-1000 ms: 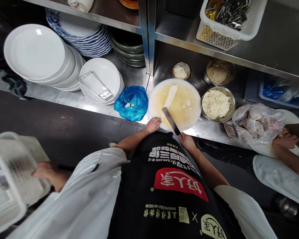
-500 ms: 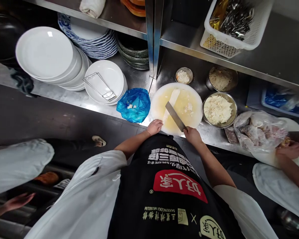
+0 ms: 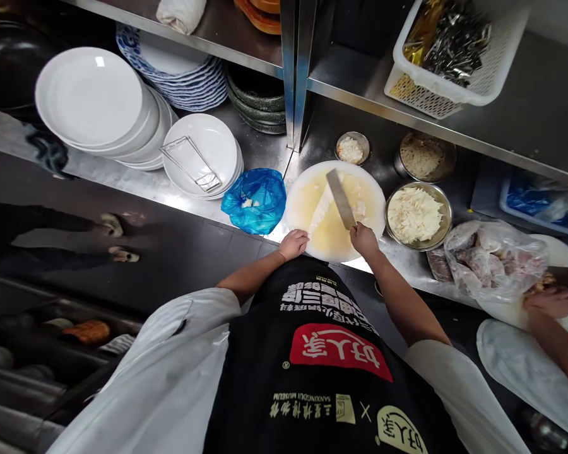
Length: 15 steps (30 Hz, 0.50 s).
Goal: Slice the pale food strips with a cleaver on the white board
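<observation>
My right hand [image 3: 364,239] is closed round the handle of a cleaver [image 3: 341,200]. Its blade lies over the far end of a long pale strip of food [image 3: 322,208], whose kind I cannot make out. The strip rests on a round white cutting board [image 3: 298,189] with a yellowish worn middle. At the board's near left edge, my left hand [image 3: 294,244] has its fingers curled together at the strip's near end. White chopped bits [image 3: 360,209] lie right of the blade. A steel bowl of pale slices [image 3: 414,214] stands beside the board.
A blue plastic bag [image 3: 255,198] and stacked white plates [image 3: 201,151] sit to the left. Behind are small bowls [image 3: 353,149], under a steel shelf [image 3: 350,101]. At right, a co-worker's hand [image 3: 553,301] is near a bag of meat [image 3: 495,258].
The cleaver has moved away from me along the strip, its blade turned a little steeper. My left hand stays at the board's edge. A person at the left has moved farther off.
</observation>
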{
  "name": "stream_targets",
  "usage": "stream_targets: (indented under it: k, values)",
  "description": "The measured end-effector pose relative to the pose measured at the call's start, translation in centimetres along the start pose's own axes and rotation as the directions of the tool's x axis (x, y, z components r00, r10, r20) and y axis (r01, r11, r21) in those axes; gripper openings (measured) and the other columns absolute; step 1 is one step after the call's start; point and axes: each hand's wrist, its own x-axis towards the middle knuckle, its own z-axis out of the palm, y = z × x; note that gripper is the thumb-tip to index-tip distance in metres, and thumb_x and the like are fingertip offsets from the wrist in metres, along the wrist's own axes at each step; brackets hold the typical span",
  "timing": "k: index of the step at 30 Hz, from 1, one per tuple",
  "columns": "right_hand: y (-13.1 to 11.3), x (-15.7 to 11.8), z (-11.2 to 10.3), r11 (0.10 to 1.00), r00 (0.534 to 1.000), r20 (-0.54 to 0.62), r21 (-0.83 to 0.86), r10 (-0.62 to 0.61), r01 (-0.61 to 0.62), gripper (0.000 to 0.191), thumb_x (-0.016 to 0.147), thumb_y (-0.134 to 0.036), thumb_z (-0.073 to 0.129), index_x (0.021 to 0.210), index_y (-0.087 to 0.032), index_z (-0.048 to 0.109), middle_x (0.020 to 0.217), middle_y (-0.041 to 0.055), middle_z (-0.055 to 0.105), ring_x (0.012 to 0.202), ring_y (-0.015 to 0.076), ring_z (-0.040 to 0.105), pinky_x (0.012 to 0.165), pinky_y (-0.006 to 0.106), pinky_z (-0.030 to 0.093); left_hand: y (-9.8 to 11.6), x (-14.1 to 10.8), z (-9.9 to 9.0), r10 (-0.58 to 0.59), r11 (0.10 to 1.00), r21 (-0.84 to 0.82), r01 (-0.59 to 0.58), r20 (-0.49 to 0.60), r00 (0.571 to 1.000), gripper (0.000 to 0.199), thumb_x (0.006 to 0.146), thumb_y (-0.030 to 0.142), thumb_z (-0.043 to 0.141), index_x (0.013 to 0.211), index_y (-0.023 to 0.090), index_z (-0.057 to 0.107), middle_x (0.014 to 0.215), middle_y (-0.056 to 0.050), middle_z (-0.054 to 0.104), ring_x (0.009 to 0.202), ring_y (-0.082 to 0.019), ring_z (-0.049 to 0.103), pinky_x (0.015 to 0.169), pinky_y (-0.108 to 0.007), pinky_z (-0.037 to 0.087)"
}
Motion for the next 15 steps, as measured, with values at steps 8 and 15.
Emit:
stream_targets:
  k: [8, 15]
  values:
    - [0.7, 3.1, -2.6, 1.000, 0.998, -0.070, -0.030, -0.005, 0.003, 0.036, 0.101, -0.028, 0.039, 0.112, -0.008, 0.067, 0.100, 0.0191, 0.072, 0.091, 0.0267, 0.064, 0.078, 0.030, 0.041, 0.7, 0.3, -0.7, -0.030, 1.000, 0.000, 0.030, 0.020, 0.999, 0.023, 0.091, 0.017, 0.054, 0.102, 0.021, 0.075, 0.113, -0.008, 0.069, 0.109, -0.021, 0.062, 0.100, -0.042, 0.050]
    - [1.1, 5.6, -4.1, 0.999, 0.995, -0.101, -0.032, 0.000, -0.003, 0.037, 0.101, -0.031, 0.040, 0.110, -0.009, 0.069, 0.102, 0.0195, 0.072, 0.092, 0.0271, 0.064, 0.081, 0.031, 0.043, 0.6, 0.5, -0.7, -0.035, 0.999, -0.009, 0.035, 0.028, 0.999, 0.023, 0.090, 0.017, 0.054, 0.100, 0.020, 0.074, 0.111, -0.008, 0.069, 0.108, -0.022, 0.062, 0.099, -0.042, 0.051]
